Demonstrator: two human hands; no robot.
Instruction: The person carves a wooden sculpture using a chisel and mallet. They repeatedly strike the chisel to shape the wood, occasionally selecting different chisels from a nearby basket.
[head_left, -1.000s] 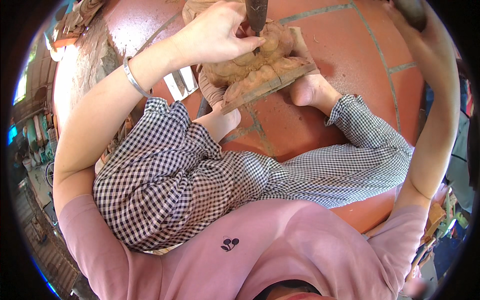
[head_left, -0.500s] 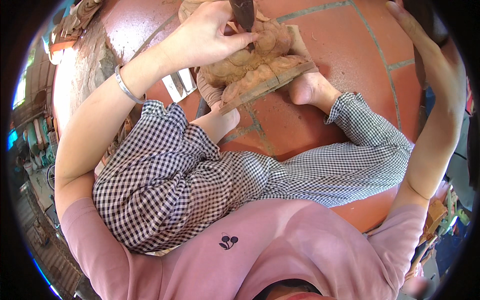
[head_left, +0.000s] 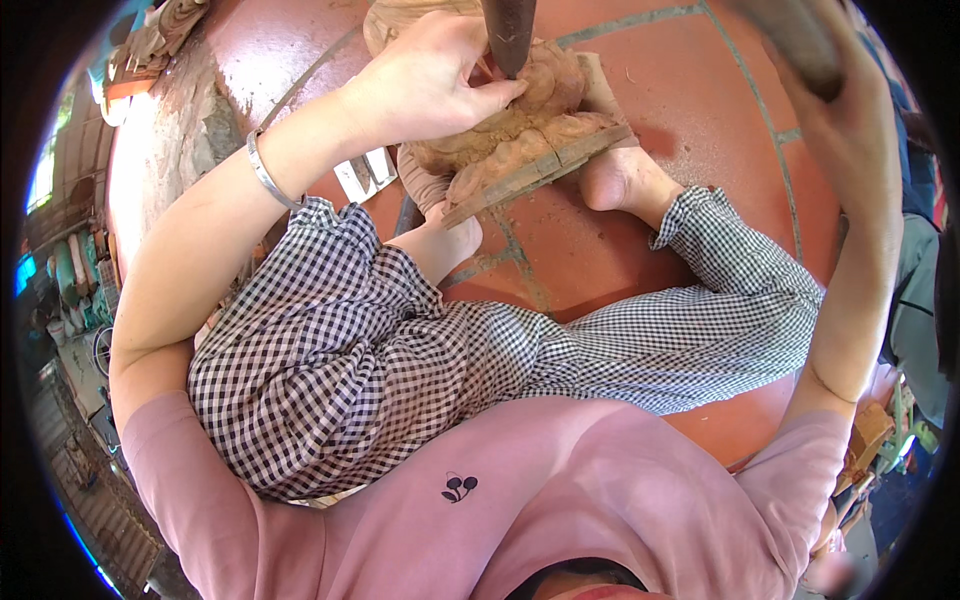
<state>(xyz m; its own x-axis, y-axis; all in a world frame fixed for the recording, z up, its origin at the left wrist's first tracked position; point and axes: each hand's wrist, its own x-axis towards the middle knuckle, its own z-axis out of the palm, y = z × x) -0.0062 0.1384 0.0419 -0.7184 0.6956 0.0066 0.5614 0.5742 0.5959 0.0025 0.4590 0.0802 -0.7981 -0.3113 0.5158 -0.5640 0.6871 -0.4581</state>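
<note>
Between my feet stands a carved wooden figure [head_left: 548,85] with rounded, swirling relief on a flat base [head_left: 540,175]. At its top, my left hand [head_left: 440,85] is closed with thumb and fingers around a carving chisel [head_left: 510,35], whose dark tapered shaft points down at the wood. The fingers hide the chisel's cutting end. Up at the right, apart from the carving, my right hand [head_left: 850,110] grips a dark, club-like mallet [head_left: 805,50], smeared by motion. My bare feet [head_left: 612,180] sit close beside the base.
Red floor tiles [head_left: 720,110] with wood dust surround the carving. White-backed flat blades [head_left: 365,175] lie left of it. A rough wood slab [head_left: 215,135] lies farther left. Wood pieces [head_left: 870,435] and clutter stand at the right rim.
My right hand has swung left and inward, bringing the mallet into view. My left hand has shifted slightly right and down with the chisel, which stands more upright. The carving stays put.
</note>
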